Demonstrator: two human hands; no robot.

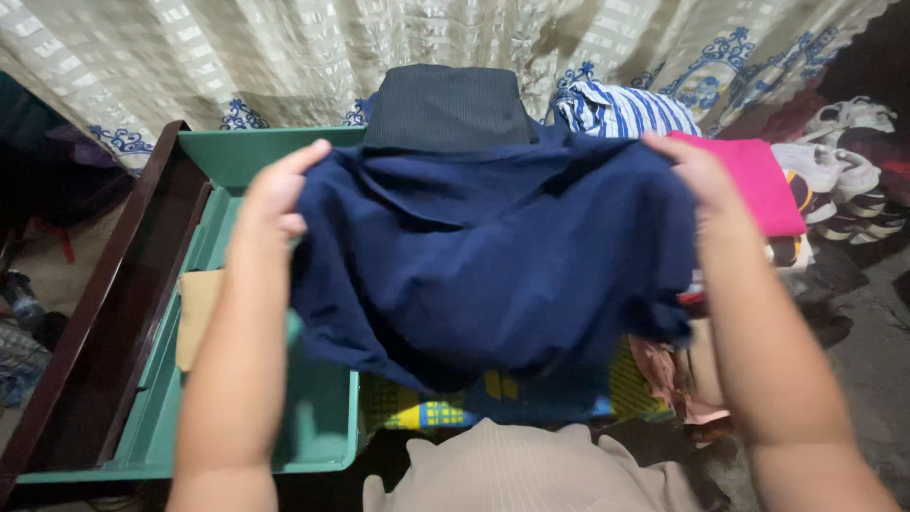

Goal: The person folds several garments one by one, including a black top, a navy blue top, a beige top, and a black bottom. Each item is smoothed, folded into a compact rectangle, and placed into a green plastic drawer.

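Note:
A dark navy blue garment [493,256] is held up in front of me, hanging in loose folds. My left hand [277,194] grips its upper left edge. My right hand [700,171] grips its upper right edge. Behind the garment lies a folded dark pinstriped cloth [445,104]. Below it a yellow and blue patterned fabric [493,398] shows, partly hidden.
A green plastic bin [322,427] sits at the left inside a dark wooden frame [104,284], with a tan cloth [196,313] in it. A blue striped cloth [621,109], a pink folded cloth [763,180] and shoes [853,180] lie at the right. A curtain [332,47] hangs behind.

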